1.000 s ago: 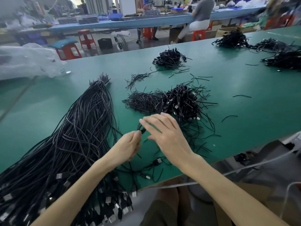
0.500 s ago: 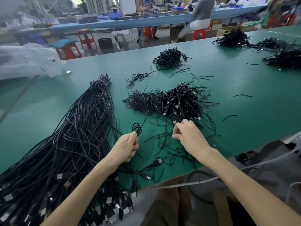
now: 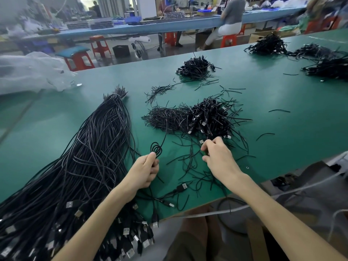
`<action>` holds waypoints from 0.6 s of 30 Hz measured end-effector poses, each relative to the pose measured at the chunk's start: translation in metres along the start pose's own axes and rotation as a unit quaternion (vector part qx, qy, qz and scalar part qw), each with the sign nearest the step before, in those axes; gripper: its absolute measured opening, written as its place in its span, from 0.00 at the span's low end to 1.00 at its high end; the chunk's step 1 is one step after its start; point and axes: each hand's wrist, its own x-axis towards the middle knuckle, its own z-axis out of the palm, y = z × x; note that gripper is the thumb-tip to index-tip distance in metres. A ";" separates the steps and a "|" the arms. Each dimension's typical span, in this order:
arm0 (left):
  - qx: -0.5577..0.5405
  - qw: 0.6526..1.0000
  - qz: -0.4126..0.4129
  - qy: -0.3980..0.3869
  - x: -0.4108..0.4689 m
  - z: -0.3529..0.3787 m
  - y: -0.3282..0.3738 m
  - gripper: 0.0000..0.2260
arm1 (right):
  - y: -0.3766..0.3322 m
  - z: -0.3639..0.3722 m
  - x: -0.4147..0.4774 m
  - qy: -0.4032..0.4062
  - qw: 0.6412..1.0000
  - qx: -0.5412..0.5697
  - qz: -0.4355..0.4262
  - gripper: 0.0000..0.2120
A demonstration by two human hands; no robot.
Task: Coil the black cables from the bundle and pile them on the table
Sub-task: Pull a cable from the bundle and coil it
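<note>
On the green counter (image 3: 282,147), the long bundle of black cables (image 3: 90,157) lies at the left, its plug ends hanging over the near edge. Just beside it the left grip (image 3: 145,170) is closed round one cable, whose small coil (image 3: 156,148) stands up above the knuckles. Further right, the right grip (image 3: 216,155) is narrow, fingertips pinching among the loose ties (image 3: 190,162) at the near edge of the pile of coiled cables (image 3: 209,117). Which strand it holds cannot be told.

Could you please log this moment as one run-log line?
left grip: holds coil | right grip: at loose ties, hold unclear | bundle: uncoiled, left | pile: ahead
</note>
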 end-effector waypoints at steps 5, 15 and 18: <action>-0.012 1.000 -0.001 0.015 -0.002 0.002 0.000 0.15 | -0.003 0.006 -0.004 0.029 0.999 0.017 0.007 0.14; -0.022 1.000 0.001 0.019 -0.003 0.002 0.002 0.15 | 0.007 0.020 -0.012 0.133 0.968 0.199 0.068 0.12; -0.023 0.999 0.004 0.022 -0.002 0.003 0.002 0.15 | 0.009 0.019 -0.012 0.152 0.956 0.239 0.071 0.11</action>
